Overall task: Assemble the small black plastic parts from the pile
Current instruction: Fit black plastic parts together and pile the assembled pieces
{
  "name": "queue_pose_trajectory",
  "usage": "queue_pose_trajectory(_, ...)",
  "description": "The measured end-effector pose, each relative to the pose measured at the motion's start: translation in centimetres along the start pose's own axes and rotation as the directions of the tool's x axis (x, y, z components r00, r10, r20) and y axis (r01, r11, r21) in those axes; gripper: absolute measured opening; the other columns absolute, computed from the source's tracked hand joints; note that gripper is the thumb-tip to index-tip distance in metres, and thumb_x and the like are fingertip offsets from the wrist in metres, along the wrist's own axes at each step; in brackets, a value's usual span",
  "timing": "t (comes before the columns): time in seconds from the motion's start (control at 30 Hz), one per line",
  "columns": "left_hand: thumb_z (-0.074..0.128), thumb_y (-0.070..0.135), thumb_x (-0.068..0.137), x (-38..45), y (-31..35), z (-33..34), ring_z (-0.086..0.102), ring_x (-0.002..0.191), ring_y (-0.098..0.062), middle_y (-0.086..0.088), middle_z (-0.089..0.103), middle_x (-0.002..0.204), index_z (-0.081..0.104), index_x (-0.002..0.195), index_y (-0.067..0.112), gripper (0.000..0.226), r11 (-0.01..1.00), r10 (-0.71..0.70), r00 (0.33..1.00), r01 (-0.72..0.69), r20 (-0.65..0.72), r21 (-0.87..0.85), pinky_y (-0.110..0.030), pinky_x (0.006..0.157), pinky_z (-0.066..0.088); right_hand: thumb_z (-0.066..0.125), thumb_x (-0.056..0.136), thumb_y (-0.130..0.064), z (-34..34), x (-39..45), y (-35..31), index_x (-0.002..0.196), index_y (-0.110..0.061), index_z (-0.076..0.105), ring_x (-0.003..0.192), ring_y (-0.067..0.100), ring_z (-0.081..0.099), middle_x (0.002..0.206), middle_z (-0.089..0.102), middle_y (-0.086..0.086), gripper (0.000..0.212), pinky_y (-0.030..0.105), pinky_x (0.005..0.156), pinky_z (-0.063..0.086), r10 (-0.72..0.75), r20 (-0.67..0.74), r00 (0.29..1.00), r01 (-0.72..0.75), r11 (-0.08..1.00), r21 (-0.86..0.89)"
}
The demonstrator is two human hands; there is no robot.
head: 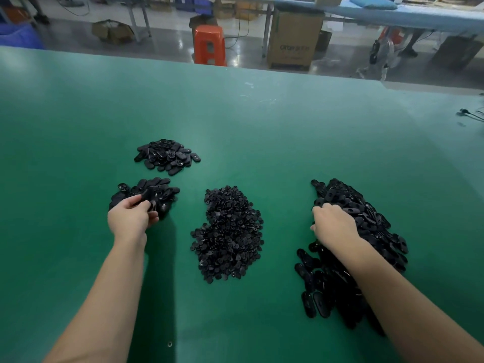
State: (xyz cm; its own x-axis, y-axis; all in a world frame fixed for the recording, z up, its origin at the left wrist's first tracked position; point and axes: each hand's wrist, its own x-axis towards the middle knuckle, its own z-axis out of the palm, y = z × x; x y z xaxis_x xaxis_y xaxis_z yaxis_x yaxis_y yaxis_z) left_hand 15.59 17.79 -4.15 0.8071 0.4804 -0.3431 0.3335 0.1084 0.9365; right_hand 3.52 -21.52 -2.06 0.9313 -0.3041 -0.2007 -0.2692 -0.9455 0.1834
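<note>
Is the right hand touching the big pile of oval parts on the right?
Touching. The head view shows the right hand resting on the right pile, fingers dug among the parts.

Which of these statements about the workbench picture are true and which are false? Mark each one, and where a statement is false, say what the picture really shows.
1. Four separate piles of black parts lie on the green table. True.
2. The left hand is at the near-left pile, fingers curled on black parts. True.
3. The right hand hangs in the air above the middle pile. False: it rests on the large right pile.
4. The middle pile holds the longest oval pieces. False: its pieces are the smallest; the long ovals are in the other piles.
5. An orange stool stands on the floor beyond the table. True.
6. The far-left pile is being touched by a hand. False: no hand is on it.
</note>
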Motion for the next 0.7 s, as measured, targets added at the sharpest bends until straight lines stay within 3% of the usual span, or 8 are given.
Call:
queue_pose_trajectory(0.13,0.062,0.001,0.092,0.2,-0.4,0.4,0.057,0.053,-0.015,-0.006,0.067,0.090,0.065,0.124,0.017,0.036,0.998,0.064,0.997,-0.062,-0.049,0.033,-0.027,0.048,0.052,0.062,0.099,-0.025,0.0,0.1,0.2,0.121,-0.016,0.061,0.110,0.027,0.056,0.116,0.060,0.008,0.024,0.037,0.077,0.049,0.003,-0.005,1.000,-0.003,1.000,0.025)
queue_pose_trajectory(0.27,0.062,0.012,0.089,-0.9,-0.8,1.1,0.056,0.061,-0.014,0.002,0.068,0.089,0.070,0.116,0.021,0.030,0.975,0.175,0.981,-0.162,-0.084,0.151,-0.029,0.058,0.047,0.063,0.097,-0.020,-0.1,0.1,0.1,0.116,-0.015,0.064,0.106,0.027,0.059,0.113,0.064,0.006,0.019,0.038,0.081,0.054,0.006,-0.023,1.000,-0.005,0.999,0.050)
queue_pose_trajectory(0.37,0.060,0.015,0.089,-2.4,-1.2,1.7,0.054,0.059,-0.010,0.003,0.070,0.084,0.072,0.102,0.028,0.022,0.940,0.273,0.962,-0.271,0.019,0.209,-0.027,0.056,0.046,0.065,0.095,-0.024,-0.6,0.1,-0.1,0.104,-0.014,0.071,0.097,0.026,0.065,0.105,0.069,0.005,0.015,0.038,0.083,0.056,0.018,-0.025,1.000,-0.014,0.990,0.138)
queue_pose_trajectory(0.47,0.058,0.017,0.092,-3.8,-1.8,2.5,0.046,0.045,-0.003,0.004,0.071,0.075,0.072,0.094,0.032,0.020,0.857,0.320,0.921,-0.381,0.221,0.346,-0.022,0.042,0.038,0.068,0.094,-0.030,-1.4,0.0,-0.5,0.098,-0.022,0.074,0.087,0.020,0.063,0.098,0.063,0.000,0.011,0.034,0.081,0.054,0.001,-0.082,0.997,0.030,0.927,0.374)
queue_pose_trajectory(0.6,0.060,0.023,0.097,-5.3,-2.4,3.7,0.056,0.054,-0.007,0.011,0.070,0.080,0.073,0.099,0.026,0.014,0.581,0.300,0.807,-0.578,0.509,0.573,-0.023,0.050,0.042,0.070,0.092,-0.031,-3.0,-0.7,-1.6,0.092,-0.028,0.071,0.052,0.008,0.055,0.060,0.062,-0.002,0.003,0.025,0.056,0.046,0.031,-0.132,0.991,0.073,0.701,0.709)
queue_pose_trajectory(0.7,0.058,0.026,0.099,-5.7,-2.9,4.1,0.055,0.061,-0.013,0.004,0.070,0.097,0.073,0.109,0.025,0.018,0.401,0.279,0.785,-0.619,0.553,0.676,-0.026,0.054,0.043,0.068,0.095,-0.019,-3.5,-1.6,-2.8,0.098,-0.017,0.068,0.050,0.010,0.062,0.067,0.073,0.004,0.004,0.025,0.053,0.054,-0.027,-0.050,0.998,0.056,0.347,0.936)
